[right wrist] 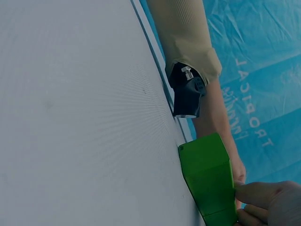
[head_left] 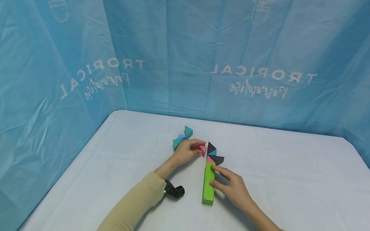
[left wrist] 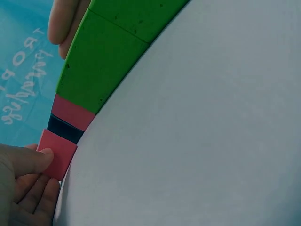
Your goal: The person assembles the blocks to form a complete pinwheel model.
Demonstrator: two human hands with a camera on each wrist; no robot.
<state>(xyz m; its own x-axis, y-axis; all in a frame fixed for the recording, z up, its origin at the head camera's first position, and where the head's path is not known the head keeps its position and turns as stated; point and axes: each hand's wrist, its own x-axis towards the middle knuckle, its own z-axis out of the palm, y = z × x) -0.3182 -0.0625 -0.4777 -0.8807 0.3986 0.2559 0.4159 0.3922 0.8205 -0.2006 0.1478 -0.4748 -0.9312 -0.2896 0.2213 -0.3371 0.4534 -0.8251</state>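
Observation:
My left hand (head_left: 185, 152) pinches a pink triangular block (head_left: 203, 150) between thumb and fingers, just left of a line of blocks. In the left wrist view, the thumb presses on the flat pink face, close by a dark block (left wrist: 65, 128). My right hand (head_left: 233, 186) is at the right side of the joined green blocks (head_left: 208, 192), its index fingertip and thumb touching them. The right wrist view has the thumb against the green side. Beyond the green blocks lie a pink triangle (head_left: 210, 160), dark triangles (head_left: 211, 148) and a blue one (head_left: 213, 153).
Teal triangular blocks (head_left: 188, 132) and a light blue one (head_left: 180, 136) lie beyond and beside my left hand. A white cloth (head_left: 301, 193) covers the table. Blue printed curtains (head_left: 193, 54) hang behind and at the sides. Each wrist carries a black camera mount (head_left: 174, 190).

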